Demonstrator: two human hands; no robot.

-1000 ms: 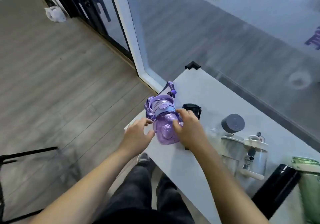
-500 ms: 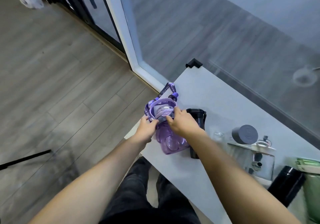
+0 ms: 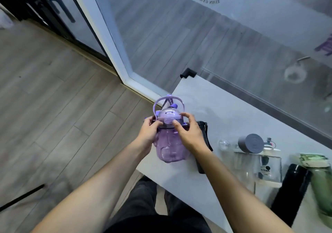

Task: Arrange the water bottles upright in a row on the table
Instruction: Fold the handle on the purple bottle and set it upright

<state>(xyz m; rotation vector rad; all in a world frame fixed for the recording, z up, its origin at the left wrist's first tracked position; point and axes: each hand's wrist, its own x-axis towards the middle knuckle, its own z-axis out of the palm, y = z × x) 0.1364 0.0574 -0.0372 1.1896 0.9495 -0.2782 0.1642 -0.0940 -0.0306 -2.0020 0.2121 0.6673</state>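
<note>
A purple translucent bottle (image 3: 169,148) with a loop handle and strap stands near the left end of the white table (image 3: 224,110). My left hand (image 3: 150,132) grips its left side at the lid, and my right hand (image 3: 188,133) grips its right side with fingers on the lid. A black bottle (image 3: 203,142) stands just behind my right hand, partly hidden. Further right stand a clear bottle with a grey lid (image 3: 251,143), a clear jug with a white top (image 3: 265,168), a tall black flask (image 3: 291,193) and a green bottle (image 3: 321,182).
A glass wall (image 3: 197,35) runs along the table's far edge, with a black clamp (image 3: 187,73) at the table's corner. Wooden floor (image 3: 53,106) lies to the left. My legs in dark trousers are below the table's near edge.
The purple bottle went from lying tilted to standing, with its handle swung up. Both hands shifted from its body up to the lid area.
</note>
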